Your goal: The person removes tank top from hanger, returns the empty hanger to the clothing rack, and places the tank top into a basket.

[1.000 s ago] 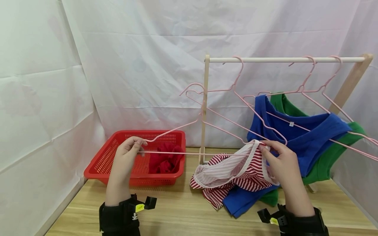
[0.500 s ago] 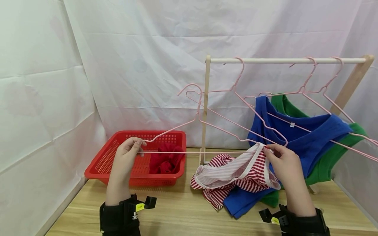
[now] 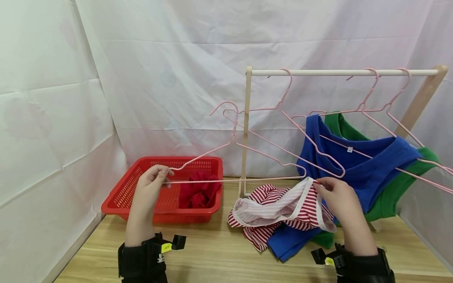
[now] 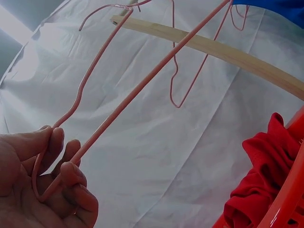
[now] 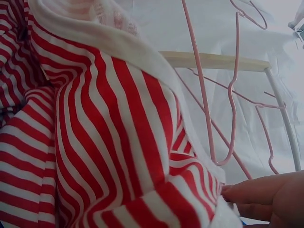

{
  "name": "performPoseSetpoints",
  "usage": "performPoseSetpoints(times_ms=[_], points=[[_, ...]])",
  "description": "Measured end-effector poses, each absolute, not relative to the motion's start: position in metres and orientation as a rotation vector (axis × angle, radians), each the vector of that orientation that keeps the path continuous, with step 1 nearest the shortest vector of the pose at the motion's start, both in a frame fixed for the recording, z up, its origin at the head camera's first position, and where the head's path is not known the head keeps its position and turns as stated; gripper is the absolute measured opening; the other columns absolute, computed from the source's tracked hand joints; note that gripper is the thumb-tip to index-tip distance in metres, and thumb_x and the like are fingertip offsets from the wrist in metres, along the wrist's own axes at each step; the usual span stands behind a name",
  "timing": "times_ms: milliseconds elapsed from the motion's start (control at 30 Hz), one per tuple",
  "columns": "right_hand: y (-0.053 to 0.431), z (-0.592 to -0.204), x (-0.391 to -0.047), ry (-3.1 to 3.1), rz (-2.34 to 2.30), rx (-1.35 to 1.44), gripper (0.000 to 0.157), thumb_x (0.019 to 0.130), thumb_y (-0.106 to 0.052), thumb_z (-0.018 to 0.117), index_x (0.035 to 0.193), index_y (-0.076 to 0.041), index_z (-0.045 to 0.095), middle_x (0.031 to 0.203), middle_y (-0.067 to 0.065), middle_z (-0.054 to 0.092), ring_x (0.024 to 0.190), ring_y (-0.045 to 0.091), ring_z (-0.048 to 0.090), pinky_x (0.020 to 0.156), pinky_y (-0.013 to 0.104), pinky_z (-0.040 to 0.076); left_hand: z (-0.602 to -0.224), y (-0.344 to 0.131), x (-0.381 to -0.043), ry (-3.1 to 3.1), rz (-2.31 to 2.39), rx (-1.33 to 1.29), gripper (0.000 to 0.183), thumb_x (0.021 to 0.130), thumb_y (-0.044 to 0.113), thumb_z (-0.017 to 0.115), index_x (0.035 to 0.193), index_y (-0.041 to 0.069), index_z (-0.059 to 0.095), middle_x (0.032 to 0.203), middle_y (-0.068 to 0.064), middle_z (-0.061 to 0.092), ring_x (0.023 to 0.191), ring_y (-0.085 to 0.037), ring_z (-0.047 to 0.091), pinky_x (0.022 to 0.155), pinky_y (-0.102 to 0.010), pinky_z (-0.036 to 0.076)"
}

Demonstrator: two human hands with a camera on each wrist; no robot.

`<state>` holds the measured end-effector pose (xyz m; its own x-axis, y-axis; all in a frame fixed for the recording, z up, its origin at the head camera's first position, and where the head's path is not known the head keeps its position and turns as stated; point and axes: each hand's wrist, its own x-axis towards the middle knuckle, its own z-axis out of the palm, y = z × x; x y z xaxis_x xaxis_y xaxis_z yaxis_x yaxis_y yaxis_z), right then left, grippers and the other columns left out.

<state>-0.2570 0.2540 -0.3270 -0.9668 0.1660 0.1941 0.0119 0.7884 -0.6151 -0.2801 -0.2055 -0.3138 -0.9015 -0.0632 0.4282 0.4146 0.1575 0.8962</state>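
Observation:
In the head view my left hand (image 3: pixel 150 188) holds the left end of a pink clothes hanger (image 3: pixel 201 156). The left wrist view shows fingers and thumb curled around the hanger's bent corner. My right hand (image 3: pixel 341 198) pinches a strap of a red-and-white striped tank top (image 3: pixel 308 202), lifting that side while the rest lies in a heap. The hanger's right corner is in plain sight just above the white-trimmed opening. In the right wrist view, striped fabric (image 5: pixel 118 123) fills the left side, with fingertips (image 5: pixel 230 192) at its white edge.
A red basket (image 3: pixel 116 208) with a dark red cloth (image 3: pixel 198 192) inside stands at left. On the right a wooden rack (image 3: pixel 336 72) carries pink hangers, a blue top (image 3: pixel 354 157) and a green top (image 3: pixel 385 204). Blue cloth (image 3: pixel 286 239) lies under the striped top.
The hanger's upper part has shifted left. Its right corner, at first hidden at the striped top, has come out into view above it. The right hand still pinches the strap.

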Motion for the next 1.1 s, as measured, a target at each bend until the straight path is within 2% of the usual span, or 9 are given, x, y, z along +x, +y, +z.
performPoseSetpoints(times_ms=[200, 333, 567, 700, 933, 1100], points=[[0.258, -0.329, -0.260, -2.828, 0.890, -0.057, 0.040, 0.098, -0.026, 0.056, 0.127, 0.003, 0.058, 0.107, 0.023, 0.064, 0.090, 0.035, 0.059, 0.071, 0.048, 0.046, -0.313, -0.203, -0.280, -2.087, -1.788, -0.348, 0.031, 0.102, 0.020, 0.052, 0.103, -0.010, 0.059, 0.093, -0.007, 0.062, 0.069, -0.016, 0.054, 0.071, -0.025, 0.051], [0.256, -0.328, -0.259, -2.858, 0.888, -0.029, 0.048, 0.099, -0.032, 0.057, 0.130, 0.004, 0.055, 0.110, 0.025, 0.063, 0.091, 0.034, 0.061, 0.069, 0.047, 0.048, -0.312, -0.202, -0.279, -2.092, -1.790, -0.332, 0.030, 0.102, 0.018, 0.051, 0.103, -0.011, 0.058, 0.092, -0.003, 0.061, 0.072, -0.016, 0.054, 0.071, -0.026, 0.051], [0.250, -0.320, -0.252, -2.845, 0.929, -0.033, 0.077, 0.096, -0.059, 0.048, 0.137, 0.005, 0.046, 0.123, 0.031, 0.057, 0.109, 0.045, 0.055, 0.082, 0.059, 0.046, -0.310, -0.202, -0.278, -2.102, -1.793, -0.345, 0.026, 0.102, 0.016, 0.051, 0.101, -0.008, 0.060, 0.091, -0.004, 0.061, 0.071, -0.016, 0.054, 0.070, -0.025, 0.051], [0.246, -0.314, -0.247, -2.830, 0.927, -0.042, 0.082, 0.095, -0.064, 0.042, 0.139, 0.005, 0.046, 0.126, 0.032, 0.055, 0.114, 0.047, 0.052, 0.087, 0.063, 0.043, -0.310, -0.202, -0.276, -2.105, -1.799, -0.364, 0.022, 0.102, 0.016, 0.052, 0.099, -0.004, 0.061, 0.091, -0.006, 0.061, 0.069, -0.016, 0.055, 0.069, -0.024, 0.051], [0.237, -0.308, -0.236, -2.739, 0.963, 0.036, 0.071, 0.097, -0.059, 0.044, 0.136, -0.001, 0.052, 0.126, 0.026, 0.058, 0.114, 0.043, 0.054, 0.087, 0.062, 0.044, -0.308, -0.200, -0.274, -2.115, -1.786, -0.442, 0.025, 0.102, 0.012, 0.050, 0.101, -0.012, 0.058, 0.090, -0.003, 0.062, 0.069, -0.016, 0.054, 0.067, -0.023, 0.051], [0.233, -0.306, -0.230, -2.702, 0.981, 0.159, 0.054, 0.097, -0.049, 0.054, 0.128, -0.005, 0.060, 0.118, 0.017, 0.065, 0.106, 0.036, 0.059, 0.084, 0.057, 0.048, -0.307, -0.197, -0.273, -2.122, -1.764, -0.502, 0.023, 0.102, 0.012, 0.051, 0.098, -0.009, 0.059, 0.089, -0.006, 0.061, 0.068, -0.016, 0.052, 0.064, -0.023, 0.049]])
